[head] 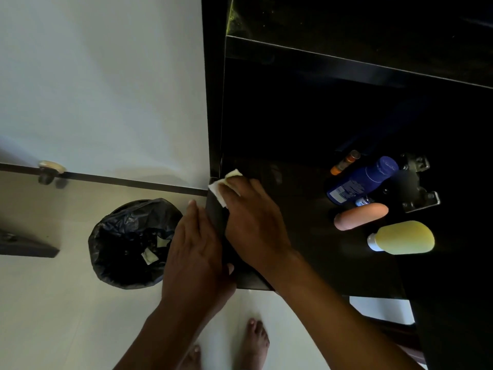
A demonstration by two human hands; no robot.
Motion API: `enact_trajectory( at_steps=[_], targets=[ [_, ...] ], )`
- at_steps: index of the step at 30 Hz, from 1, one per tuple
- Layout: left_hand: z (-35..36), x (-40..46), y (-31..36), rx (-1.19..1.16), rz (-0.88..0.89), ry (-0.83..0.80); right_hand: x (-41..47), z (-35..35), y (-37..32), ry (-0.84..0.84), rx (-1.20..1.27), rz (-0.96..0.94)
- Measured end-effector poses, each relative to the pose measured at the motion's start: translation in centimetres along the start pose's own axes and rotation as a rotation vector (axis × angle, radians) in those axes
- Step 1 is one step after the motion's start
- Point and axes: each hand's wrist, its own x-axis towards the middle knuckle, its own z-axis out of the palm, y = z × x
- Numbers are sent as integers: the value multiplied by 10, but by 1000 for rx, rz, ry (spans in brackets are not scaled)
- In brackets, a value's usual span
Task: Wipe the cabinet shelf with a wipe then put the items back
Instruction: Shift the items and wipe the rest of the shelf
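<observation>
Wipe (226, 188) is pressed flat under the right hand (249, 220) at the shelf (293, 236) corner — left hand (196, 259) (fingers straight, holding nothing) braced on the edge; steady overlapping strokes are advised.

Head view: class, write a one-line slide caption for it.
Right hand presses a white wipe on the dark shelf's corner; left hand rests alongside.

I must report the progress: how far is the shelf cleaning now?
Done: nothing can be confirmed as finished. In hand: the right hand presses a white wipe on the dark shelf at its left front corner, while the left hand rests against the shelf's side edge. Left: a blue bottle, an orange tube and a yellow bottle lie at the right, so that area still needs wiping and tidying.
</observation>
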Motion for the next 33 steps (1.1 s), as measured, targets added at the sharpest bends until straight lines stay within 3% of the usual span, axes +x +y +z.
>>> enact_trajectory(
  at_steps=[9,13,17,21,28,33],
  targets=[
    [2,2,-2,222,170,-28,31,-19,78,120,-118,300],
    [-6,9,-3,229,153,-38,11,-16,64,148,-83,214],
    [-9,12,-6,205,151,-43,-77,-10,26,16,96,62],
    [-9,12,-10,156,150,-45,-121,-18,15,-2,105,95],
    [-12,13,-8,159,141,-49,3,-23,67,105,-115,299],
    [-13,16,-9,154,139,-93,18,-11,62,175,-9,175]
  ],
)
